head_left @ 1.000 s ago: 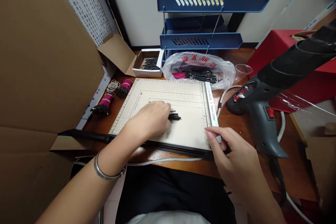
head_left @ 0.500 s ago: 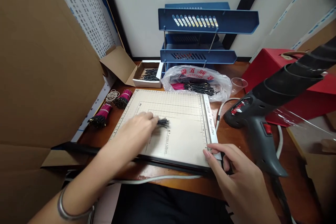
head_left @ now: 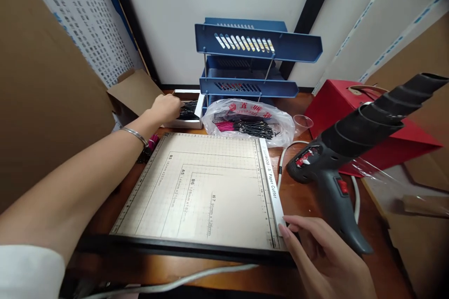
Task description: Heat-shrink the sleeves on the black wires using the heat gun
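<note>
My left hand [head_left: 167, 106] reaches into the small open cardboard box [head_left: 185, 124] at the back left. Its fingers are curled among thin black wires [head_left: 190, 110], and the fingertips are partly hidden. Near the front right corner of the paper cutter [head_left: 192, 196], my right hand [head_left: 317, 250] has thumb and forefinger pinched together by the white rail [head_left: 271, 187]. Whatever lies between those two fingertips is too small to make out. The cutter's cream board, printed with size lines, lies flat on the wooden table.
A clear plastic bag [head_left: 282, 124] holds pink and black wire bundles behind the cutter. Blue stacked trays [head_left: 249, 86] rise behind it. On the right are a heat gun [head_left: 329, 173], a red box [head_left: 326, 107] and a plastic cup [head_left: 302, 124]. A pink bundle [head_left: 151, 145] sits under my left forearm.
My left hand has gone from above the cutter board, where it held a bunch of black wires, to the box at the back left. My right hand stays at the cutter's corner. The view has shifted.
</note>
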The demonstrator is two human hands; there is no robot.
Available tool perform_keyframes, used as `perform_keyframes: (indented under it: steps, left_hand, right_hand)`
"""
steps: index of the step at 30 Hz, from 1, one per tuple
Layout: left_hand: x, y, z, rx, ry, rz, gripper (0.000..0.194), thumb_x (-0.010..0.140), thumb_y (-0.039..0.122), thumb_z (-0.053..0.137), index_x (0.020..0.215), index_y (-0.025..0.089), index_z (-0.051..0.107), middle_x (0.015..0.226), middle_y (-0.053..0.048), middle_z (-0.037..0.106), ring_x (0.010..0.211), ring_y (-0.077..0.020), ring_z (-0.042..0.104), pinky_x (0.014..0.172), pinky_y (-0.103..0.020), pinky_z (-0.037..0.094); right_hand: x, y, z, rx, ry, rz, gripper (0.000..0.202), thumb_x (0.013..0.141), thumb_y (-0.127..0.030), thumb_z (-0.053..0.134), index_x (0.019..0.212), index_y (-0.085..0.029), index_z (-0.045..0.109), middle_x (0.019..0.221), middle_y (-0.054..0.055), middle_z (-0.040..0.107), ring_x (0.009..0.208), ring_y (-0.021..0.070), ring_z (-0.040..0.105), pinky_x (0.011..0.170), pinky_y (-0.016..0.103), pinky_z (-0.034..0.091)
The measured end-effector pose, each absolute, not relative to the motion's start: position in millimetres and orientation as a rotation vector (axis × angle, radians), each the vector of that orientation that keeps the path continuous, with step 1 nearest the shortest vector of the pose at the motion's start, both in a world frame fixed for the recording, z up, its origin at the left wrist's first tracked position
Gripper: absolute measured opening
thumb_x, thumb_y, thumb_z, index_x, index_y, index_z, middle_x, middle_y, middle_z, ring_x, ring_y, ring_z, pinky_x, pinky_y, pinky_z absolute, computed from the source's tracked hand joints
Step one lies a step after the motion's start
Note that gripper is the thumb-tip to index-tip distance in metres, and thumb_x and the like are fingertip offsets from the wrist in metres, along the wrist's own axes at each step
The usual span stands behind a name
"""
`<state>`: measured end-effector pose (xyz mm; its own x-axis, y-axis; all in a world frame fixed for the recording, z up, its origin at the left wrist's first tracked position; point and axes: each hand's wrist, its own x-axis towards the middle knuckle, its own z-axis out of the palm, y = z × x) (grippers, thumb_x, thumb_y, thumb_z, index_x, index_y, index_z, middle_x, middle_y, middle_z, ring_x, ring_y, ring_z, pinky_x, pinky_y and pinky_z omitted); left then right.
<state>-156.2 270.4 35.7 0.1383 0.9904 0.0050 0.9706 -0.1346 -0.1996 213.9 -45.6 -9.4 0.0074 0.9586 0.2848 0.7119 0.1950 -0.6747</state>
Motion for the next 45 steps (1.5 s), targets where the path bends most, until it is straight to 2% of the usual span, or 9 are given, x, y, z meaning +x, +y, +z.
perform_keyframes:
  steps: [7, 12, 20, 25, 29, 32, 35, 39, 45]
  left_hand:
    - [-143, 298, 18, -2.317, -1.971, 0.289, 0.040, 0.083, 0.028, 0.060, 0.118, 0.020, 0.077, 0.118, -0.017, 0.072, 0.118, -0.0374, 0.062, 0.102, -0.044, 0.042]
    - [-155, 297, 26, -2.245, -2.032, 0.301, 0.048, 0.081, 0.034, 0.061, 0.125, 0.019, 0.074, 0.119, -0.018, 0.072, 0.121, -0.0387, 0.060, 0.105, -0.046, 0.039]
    - [-146, 294, 22, -2.381, -2.034, 0.272, 0.046, 0.076, 0.031, 0.064, 0.120, 0.028, 0.077, 0.118, -0.009, 0.076, 0.123, -0.0356, 0.061, 0.114, -0.049, 0.030]
    - [-143, 276, 37, -2.431, -2.096, -0.009, 0.059, 0.077, 0.036, 0.068, 0.134, 0.023, 0.069, 0.131, -0.009, 0.071, 0.133, -0.0351, 0.054, 0.124, -0.049, 0.014]
    - [-147, 219, 50, -2.345, -2.214, -0.393, 0.057, 0.084, 0.036, 0.064, 0.138, 0.018, 0.064, 0.145, -0.012, 0.061, 0.139, -0.0366, 0.047, 0.119, -0.049, 0.030]
    - [-143, 162, 44, -2.287, -2.375, -0.649, 0.040, 0.089, 0.042, 0.058, 0.118, 0.017, 0.072, 0.126, -0.013, 0.072, 0.122, -0.0338, 0.062, 0.108, -0.047, 0.045]
    - [-132, 112, 28, -2.332, -2.527, -0.909, 0.051, 0.101, 0.044, 0.033, 0.116, 0.012, 0.070, 0.110, -0.016, 0.077, 0.099, -0.0251, 0.074, 0.086, -0.038, 0.060]
    - [-116, 79, 12, -2.384, -2.586, -1.156, 0.052, 0.103, 0.040, 0.028, 0.129, 0.011, 0.062, 0.118, -0.017, 0.076, 0.102, -0.0204, 0.075, 0.089, -0.033, 0.060]
    - [-109, 110, 22, -2.270, -2.565, -1.049, 0.036, 0.098, 0.038, 0.048, 0.114, 0.014, 0.070, 0.112, -0.013, 0.078, 0.095, -0.0234, 0.075, 0.088, -0.037, 0.059]
  right_hand:
    - [210, -43, -7, -1.594, -1.741, 0.459, 0.020, 0.093, -0.040, 0.066, 0.102, -0.022, 0.071, 0.080, 0.001, 0.068, 0.056, 0.0094, 0.058, 0.054, 0.019, 0.052]
    - [214, -45, -9, -1.589, -1.762, 0.433, 0.021, 0.092, -0.041, 0.067, 0.102, -0.023, 0.071, 0.082, 0.001, 0.070, 0.061, 0.0106, 0.063, 0.055, 0.019, 0.052]
    - [214, -46, -8, -1.616, -1.729, 0.475, 0.025, 0.091, -0.044, 0.067, 0.103, -0.023, 0.072, 0.081, 0.001, 0.069, 0.060, 0.0112, 0.062, 0.054, 0.020, 0.051]
    - [210, -40, -9, -1.660, -1.628, 0.485, 0.028, 0.091, -0.049, 0.066, 0.098, -0.023, 0.074, 0.077, 0.001, 0.067, 0.060, 0.0114, 0.060, 0.057, 0.023, 0.050]
    - [209, -40, -22, -1.661, -1.426, 0.494, 0.033, 0.088, -0.050, 0.068, 0.104, -0.023, 0.074, 0.092, 0.004, 0.072, 0.078, 0.0158, 0.066, 0.072, 0.028, 0.055]
    - [206, -41, -34, -1.604, -1.206, 0.568, 0.041, 0.085, -0.051, 0.071, 0.111, -0.020, 0.072, 0.107, 0.009, 0.073, 0.092, 0.0205, 0.069, 0.085, 0.036, 0.056]
    - [202, -40, -44, -1.458, -0.960, 0.765, 0.047, 0.086, -0.051, 0.071, 0.120, -0.019, 0.068, 0.124, 0.013, 0.071, 0.112, 0.0257, 0.069, 0.097, 0.041, 0.056]
    - [198, -37, -55, -1.276, -0.704, 0.977, 0.049, 0.086, -0.052, 0.071, 0.122, -0.018, 0.067, 0.132, 0.015, 0.069, 0.124, 0.0304, 0.066, 0.109, 0.049, 0.051]
    - [190, -37, -68, -1.342, -0.654, 0.909, 0.046, 0.083, -0.050, 0.075, 0.114, -0.017, 0.068, 0.129, 0.015, 0.070, 0.122, 0.0308, 0.067, 0.110, 0.052, 0.050]
